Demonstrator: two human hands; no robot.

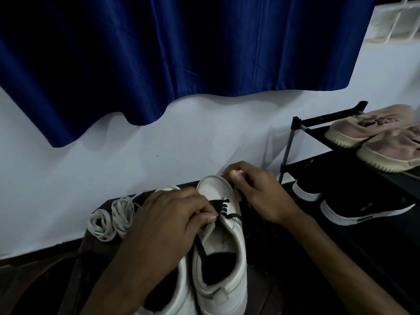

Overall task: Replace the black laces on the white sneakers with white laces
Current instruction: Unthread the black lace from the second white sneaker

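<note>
Nearest the lens: the padded heel of a white leather sneaker (236, 251), toe aimed at the wall, set on a dark table (259, 242) hard against its twin, a second white leather sneaker (184, 292) largely covered by the left hand (168, 223). Thin black lace (221, 208) threaded through the lower eyelets near the toe only, upper eyelets bare, one loose tail trailing past the tongue toward the opening. Left thumb and forefinger pinching that lace at the topmost laced row, remaining fingers curled close above. Right hand (256, 192) at the outer side of the forefoot, fingers bent and bunched; gripping the shoe or nipping a lace end, impossible to tell. Flat white laces (113, 217) coiled just left of the pair, untouched. Black metal shoe rack (329, 113) off to the right, well apart.

By the look of it, partway through unthreading this shoe; lacing of the twin hidden under the hand.

To do the step well: brace the forefoot firmly with the right hand. Draw out one crossing at a time, pulling up and away from the eyelet rather than sideways. Feed slack from the opposite side first, sparing the tip a snag. Keep the freed tail out of the opening. Likely trouble – the lace tip catching under an eyelet edge, or the shoe sliding toward the twin.
</note>
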